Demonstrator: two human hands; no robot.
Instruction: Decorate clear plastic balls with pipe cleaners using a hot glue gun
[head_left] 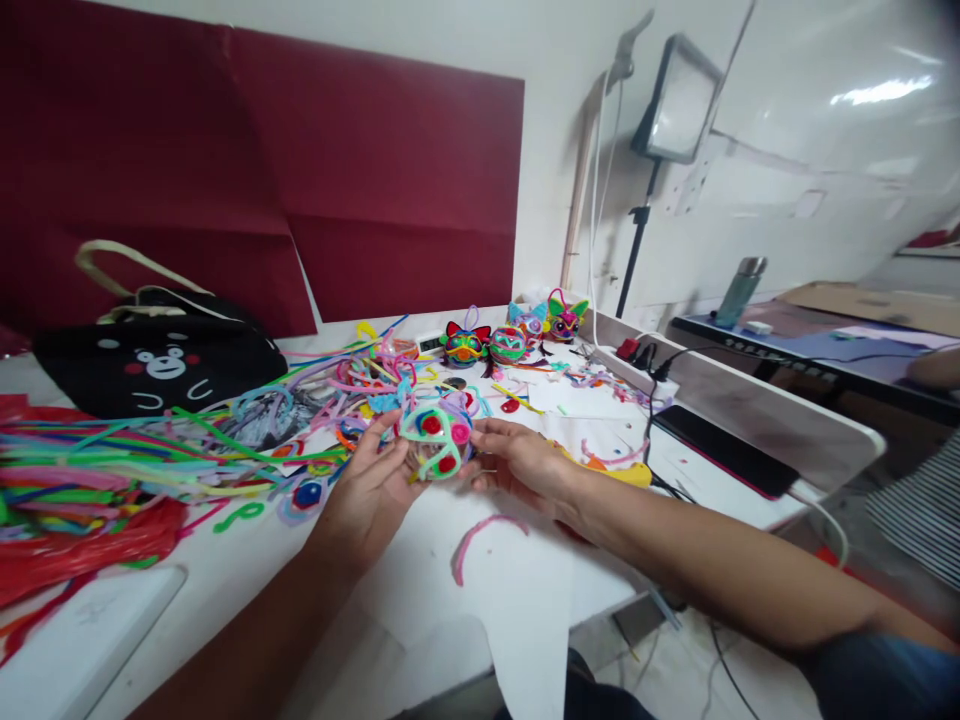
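A round ornament [439, 440] made of pipe cleaners, with pale green outlines and red and pink discs, is held up over the white table. My left hand [375, 480] grips its left side, fingers curled against it. From the right, my right hand [510, 460] closes on the other edge with thumb and fingers. Below them a curved pink pipe cleaner [480, 540] lies on the table. Left of the ornament rests a small piece with a blue and red centre [307, 495]. Several finished animal-face ornaments [466, 345] stand at the back.
Bundles of coloured pipe cleaners [225, 450] and a red plastic bag [135, 535] cover the left. Behind them sits a black bag [172, 360]. On the right are a yellow tool [634, 475], a power strip [637, 370], a dark flat device [724, 450] and a lamp stand [637, 245].
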